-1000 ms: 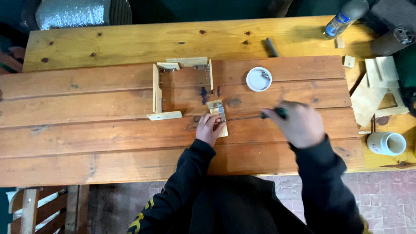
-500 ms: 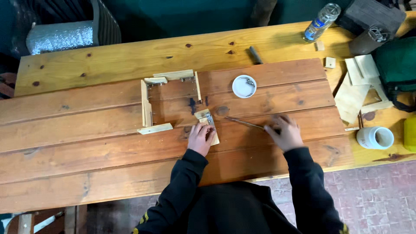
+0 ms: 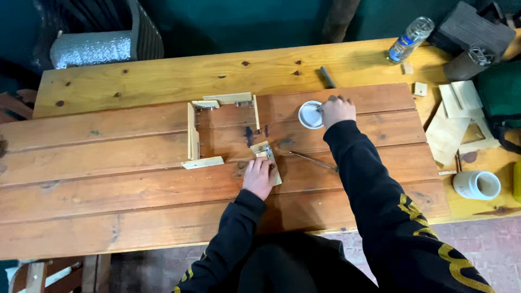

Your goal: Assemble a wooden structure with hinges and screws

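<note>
The left hand [image 3: 259, 176] presses flat, fingers spread, on a small wood piece [image 3: 267, 154] mid-desk [image 3: 108, 163]. The right hand [image 3: 337, 110] pinches something in the white round container [image 3: 310, 115] toward the desk's far edge; brick floor [image 3: 488, 244] below.

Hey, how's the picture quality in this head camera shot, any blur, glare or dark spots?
Head view: even, soft light on the wooden table, no harsh glare; the left hand on the small wood piece and the right hand at the white dish look sharp; the background above the table is dark; table edges bow slightly from the wide lens.
</note>
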